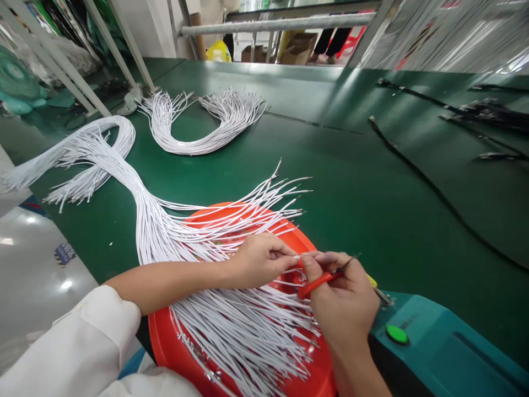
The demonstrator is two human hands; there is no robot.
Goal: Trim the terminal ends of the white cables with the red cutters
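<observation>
My left hand (262,260) is closed, pinching the end of a white wire (296,257) between thumb and fingertips. Against it, my right hand (345,298) pinches at the same wire end. A small red-handled tool (316,285) with a thin dark tip also lies in my right hand; its kind is partly hidden by the fingers. Under both hands, a large bundle of white wires (243,325) spreads over a red basin (163,342). Small shiny metal pieces (206,361) lie in the basin.
On the green table (330,165) lie a curved wire bundle (198,144) and a looped one (119,135). A teal machine (438,342) with a green button stands at right. Black cables (438,198) run along the right side. A metal frame (281,25) borders the back.
</observation>
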